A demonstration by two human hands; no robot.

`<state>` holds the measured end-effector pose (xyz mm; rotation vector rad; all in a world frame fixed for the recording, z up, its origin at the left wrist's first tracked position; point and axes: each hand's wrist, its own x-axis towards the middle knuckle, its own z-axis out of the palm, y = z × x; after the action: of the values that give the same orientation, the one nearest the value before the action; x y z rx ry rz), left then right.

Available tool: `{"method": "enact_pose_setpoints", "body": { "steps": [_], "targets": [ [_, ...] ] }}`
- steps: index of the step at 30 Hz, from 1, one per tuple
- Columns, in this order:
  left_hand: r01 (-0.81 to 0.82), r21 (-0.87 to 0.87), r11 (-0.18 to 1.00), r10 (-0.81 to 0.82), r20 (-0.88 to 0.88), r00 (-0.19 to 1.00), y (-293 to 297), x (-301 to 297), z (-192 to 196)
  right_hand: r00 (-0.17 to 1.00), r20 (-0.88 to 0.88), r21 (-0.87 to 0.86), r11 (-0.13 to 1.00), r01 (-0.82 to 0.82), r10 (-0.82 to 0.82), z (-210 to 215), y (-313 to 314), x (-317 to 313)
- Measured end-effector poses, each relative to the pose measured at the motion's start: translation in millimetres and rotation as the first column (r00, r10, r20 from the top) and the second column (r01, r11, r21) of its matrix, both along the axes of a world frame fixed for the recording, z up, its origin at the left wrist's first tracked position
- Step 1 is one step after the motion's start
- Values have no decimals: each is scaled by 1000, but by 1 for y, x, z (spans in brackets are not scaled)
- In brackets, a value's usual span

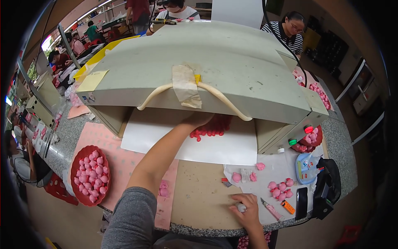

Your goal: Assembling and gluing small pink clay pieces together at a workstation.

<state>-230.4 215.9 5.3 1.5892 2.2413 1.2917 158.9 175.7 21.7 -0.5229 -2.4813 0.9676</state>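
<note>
My left hand (200, 120) reaches forward under the big grey-green machine hood (215, 62). Its fingers are hidden by the hood's edge, right beside a heap of red-pink pieces (212, 128) lying on a white sheet (174, 143). Whether it grips any piece cannot be seen. My right hand (249, 211) rests on white paper near the table's front edge, fingers curled around a small whitish round piece (241, 206).
A red bowl of pink pieces (89, 174) stands at the left on a pink mat. Loose pink pieces (280, 189), a pink craft knife (271, 209), an orange lighter (287, 206) and a black phone (301, 202) lie at the right. Other people sit behind the machine.
</note>
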Motion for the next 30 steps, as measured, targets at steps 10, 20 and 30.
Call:
{"method": "enact_pose_setpoints", "body": {
  "steps": [10, 20, 30],
  "targets": [
    [434, 519, 736, -589, 176, 789, -199, 187, 193, 997, -68, -24, 999, -24, 23, -10, 1, -5],
    [214, 903, 372, -496, -1, 868, -283, 263, 192, 972, -109, -310, 922, -230, 206, 33, -39, -59],
    [411, 848, 335, -462, -232, 856, -325, 228, 165, 889, -74, -372, 814, -446, 453, 11, -88, -157]
  ]
}}
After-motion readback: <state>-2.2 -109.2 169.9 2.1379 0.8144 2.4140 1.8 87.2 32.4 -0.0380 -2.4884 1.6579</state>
